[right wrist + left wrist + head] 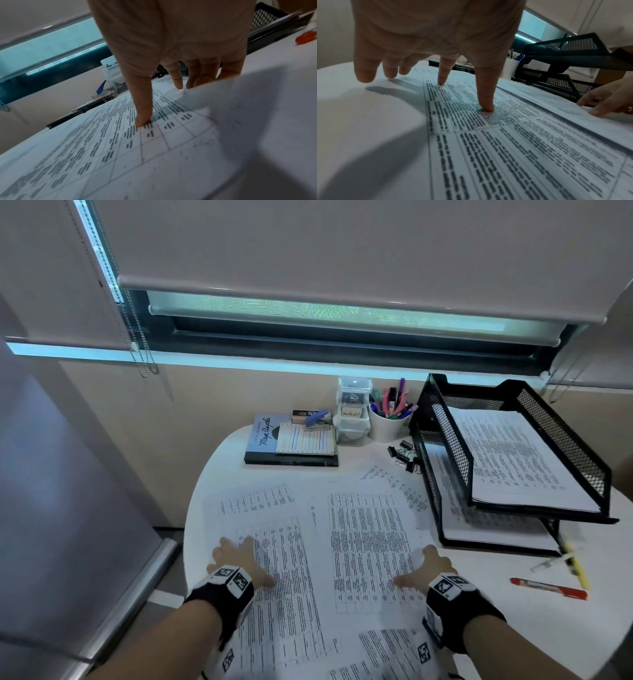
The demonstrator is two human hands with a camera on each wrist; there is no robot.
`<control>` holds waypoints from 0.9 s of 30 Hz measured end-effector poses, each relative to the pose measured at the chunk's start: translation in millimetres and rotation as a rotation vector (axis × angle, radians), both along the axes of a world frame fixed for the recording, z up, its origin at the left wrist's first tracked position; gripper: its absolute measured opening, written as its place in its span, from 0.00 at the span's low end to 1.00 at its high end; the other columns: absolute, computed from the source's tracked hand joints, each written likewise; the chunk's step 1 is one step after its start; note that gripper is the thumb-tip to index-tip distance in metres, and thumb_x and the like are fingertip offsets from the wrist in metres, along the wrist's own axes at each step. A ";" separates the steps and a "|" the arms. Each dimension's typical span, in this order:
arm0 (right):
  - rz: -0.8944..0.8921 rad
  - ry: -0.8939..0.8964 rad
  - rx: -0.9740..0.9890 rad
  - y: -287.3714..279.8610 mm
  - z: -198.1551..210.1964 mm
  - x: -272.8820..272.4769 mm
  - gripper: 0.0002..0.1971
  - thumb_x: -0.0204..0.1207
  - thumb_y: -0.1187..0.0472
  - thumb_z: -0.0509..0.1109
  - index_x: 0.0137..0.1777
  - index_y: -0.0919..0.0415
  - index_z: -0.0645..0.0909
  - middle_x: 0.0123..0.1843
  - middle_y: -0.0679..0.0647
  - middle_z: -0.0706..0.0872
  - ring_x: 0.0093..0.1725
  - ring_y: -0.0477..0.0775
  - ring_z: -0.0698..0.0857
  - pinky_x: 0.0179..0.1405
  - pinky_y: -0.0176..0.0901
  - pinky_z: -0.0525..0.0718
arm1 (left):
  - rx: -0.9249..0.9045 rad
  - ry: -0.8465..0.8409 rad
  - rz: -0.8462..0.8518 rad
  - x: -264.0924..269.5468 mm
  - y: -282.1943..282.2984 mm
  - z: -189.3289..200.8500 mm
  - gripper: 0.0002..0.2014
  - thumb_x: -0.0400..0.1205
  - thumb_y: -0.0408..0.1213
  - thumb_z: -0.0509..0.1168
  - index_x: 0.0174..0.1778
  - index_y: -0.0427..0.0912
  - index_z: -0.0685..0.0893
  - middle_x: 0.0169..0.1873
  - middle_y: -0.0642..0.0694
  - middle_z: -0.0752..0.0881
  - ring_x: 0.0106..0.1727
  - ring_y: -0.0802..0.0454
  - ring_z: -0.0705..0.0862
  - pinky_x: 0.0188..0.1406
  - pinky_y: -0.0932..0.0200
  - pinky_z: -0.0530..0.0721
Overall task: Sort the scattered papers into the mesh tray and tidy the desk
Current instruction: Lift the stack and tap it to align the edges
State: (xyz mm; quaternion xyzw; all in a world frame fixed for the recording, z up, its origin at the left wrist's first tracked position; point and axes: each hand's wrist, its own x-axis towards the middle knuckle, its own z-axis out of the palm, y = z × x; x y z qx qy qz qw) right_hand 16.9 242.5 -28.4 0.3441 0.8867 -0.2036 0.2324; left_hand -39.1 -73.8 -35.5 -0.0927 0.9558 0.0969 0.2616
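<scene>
Several printed sheets (363,535) lie scattered and overlapping on the round white desk (513,628). My left hand (255,559) rests spread on the left sheet (505,142), its thumb and index tips pressing down. My right hand (412,565) lies on the right sheet (102,142). Its thumb presses on top, and the sheet's right edge curls up against the other fingers and hides them in the right wrist view. The black two-tier mesh tray (448,433) stands at the right, with a stack of papers in each tier.
At the back stand dark books (263,436) with a notepad and stapler (318,419), a clear box (354,409) and a white pen cup (390,422). Binder clips (406,455) lie beside the tray. A red marker (548,589) and yellow pen (579,566) lie right.
</scene>
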 end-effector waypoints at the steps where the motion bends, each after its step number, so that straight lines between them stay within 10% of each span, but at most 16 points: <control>1: -0.008 -0.004 -0.001 -0.2 0.5 -0.3 0.54 0.54 0.41 0.82 0.76 0.60 0.59 0.72 0.61 0.71 0.70 0.62 0.74 0.69 0.53 0.76 | 0.001 -0.007 0.017 -1.9 -1.2 0.2 0.50 0.59 0.62 0.77 0.74 0.53 0.63 0.69 0.39 0.64 0.71 0.39 0.66 0.69 0.42 0.73; 10: 0.003 -0.017 0.035 -8.3 6.3 -5.7 0.56 0.55 0.48 0.84 0.78 0.60 0.55 0.73 0.62 0.64 0.73 0.64 0.70 0.69 0.55 0.76 | 0.156 -0.006 0.340 -1.0 -8.1 3.1 0.58 0.61 0.53 0.80 0.79 0.41 0.51 0.71 0.34 0.61 0.69 0.35 0.73 0.65 0.45 0.78; 18: -0.027 0.028 -0.128 -8.6 15.0 -7.2 0.50 0.64 0.66 0.80 0.80 0.66 0.51 0.72 0.66 0.73 0.69 0.64 0.76 0.62 0.48 0.78 | 0.445 0.124 0.419 -2.7 -10.1 -5.4 0.33 0.70 0.34 0.73 0.70 0.38 0.67 0.54 0.39 0.79 0.54 0.40 0.80 0.52 0.52 0.81; 24: 0.104 -0.051 -0.122 -12.7 19.0 1.6 0.18 0.67 0.66 0.76 0.55 0.65 0.77 0.52 0.58 0.83 0.53 0.56 0.80 0.54 0.42 0.82 | 0.220 0.191 0.392 4.5 -13.4 -7.6 0.36 0.63 0.45 0.77 0.65 0.43 0.71 0.65 0.38 0.72 0.67 0.38 0.72 0.66 0.47 0.75; 27: 0.131 -0.041 -0.141 -16.7 18.9 3.1 0.20 0.65 0.60 0.79 0.54 0.62 0.77 0.54 0.56 0.84 0.51 0.54 0.81 0.43 0.36 0.80 | 0.239 0.138 0.440 3.1 -12.7 -8.2 0.45 0.63 0.40 0.79 0.73 0.43 0.62 0.68 0.35 0.69 0.69 0.35 0.71 0.66 0.44 0.76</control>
